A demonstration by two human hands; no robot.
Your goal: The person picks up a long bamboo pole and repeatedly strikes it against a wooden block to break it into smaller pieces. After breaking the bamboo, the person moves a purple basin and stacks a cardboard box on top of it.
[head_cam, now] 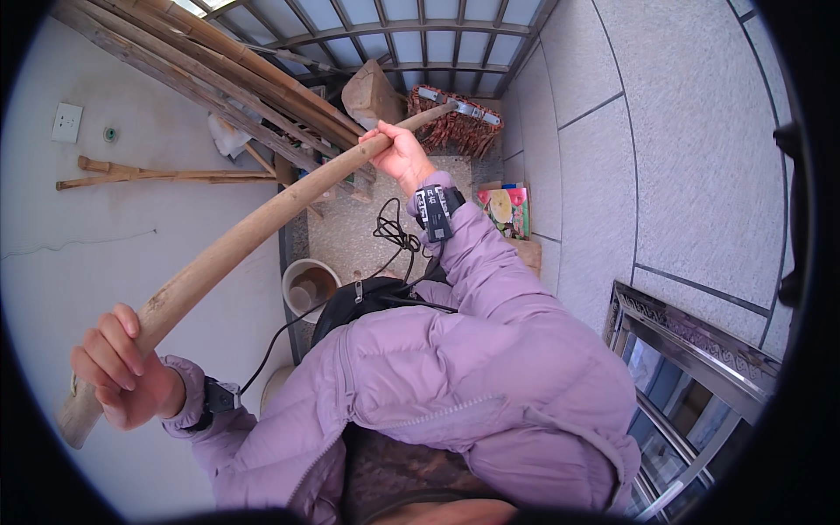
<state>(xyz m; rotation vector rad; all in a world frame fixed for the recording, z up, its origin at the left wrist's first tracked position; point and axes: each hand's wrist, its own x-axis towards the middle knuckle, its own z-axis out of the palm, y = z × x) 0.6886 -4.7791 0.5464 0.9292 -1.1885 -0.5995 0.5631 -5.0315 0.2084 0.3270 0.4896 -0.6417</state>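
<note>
A long wooden mop handle (pixel 262 213) runs slantwise from the lower left to the upper middle. My left hand (pixel 121 367) is closed around it near its lower-left end. Farther along, my right hand (pixel 397 154) grips the same pole from the right, near the mop head. The mop head (pixel 456 121), with reddish-brown strips hanging from a metal clamp, is at the far end, close to a metal-barred gate. Whether its strips touch the floor I cannot tell.
Bamboo and wooden poles (pixel 249 72) lean at the upper left, beside a wooden block (pixel 371 95). A bucket (pixel 289 287) stands by the left wall. Black cable (pixel 397 236) lies coiled below my right hand. A colourful box (pixel 508 209) is by the tiled right wall (pixel 590 177).
</note>
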